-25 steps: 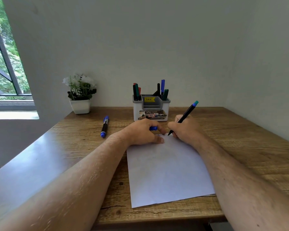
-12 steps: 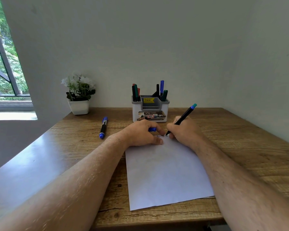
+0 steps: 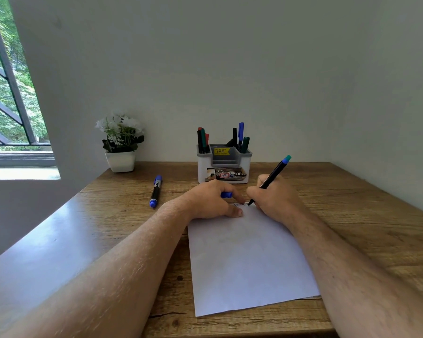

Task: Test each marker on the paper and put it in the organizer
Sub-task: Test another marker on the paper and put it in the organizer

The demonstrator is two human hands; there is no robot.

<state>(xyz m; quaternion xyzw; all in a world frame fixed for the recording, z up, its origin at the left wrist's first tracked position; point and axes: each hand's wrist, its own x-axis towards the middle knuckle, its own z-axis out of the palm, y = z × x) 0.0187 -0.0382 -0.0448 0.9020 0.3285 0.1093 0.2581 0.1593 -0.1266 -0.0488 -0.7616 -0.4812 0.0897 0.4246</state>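
My right hand (image 3: 275, 200) grips a black marker (image 3: 274, 173) with a blue-teal end, its tip touching the top edge of the white paper (image 3: 247, 259), where small scribbles show. My left hand (image 3: 213, 200) rests on the paper's top left corner and holds a blue cap (image 3: 226, 195) between its fingers. A white and grey organizer (image 3: 224, 167) stands behind the hands and holds several markers in its two side compartments. A second marker with blue ends (image 3: 156, 191) lies capped on the desk to the left.
A small white pot of white flowers (image 3: 121, 147) stands at the back left of the wooden desk (image 3: 352, 215). A wall runs along the back and right. A window is at the far left.
The marker tip has shifted slightly along the paper's top edge. Both hands stay in nearly the same place.
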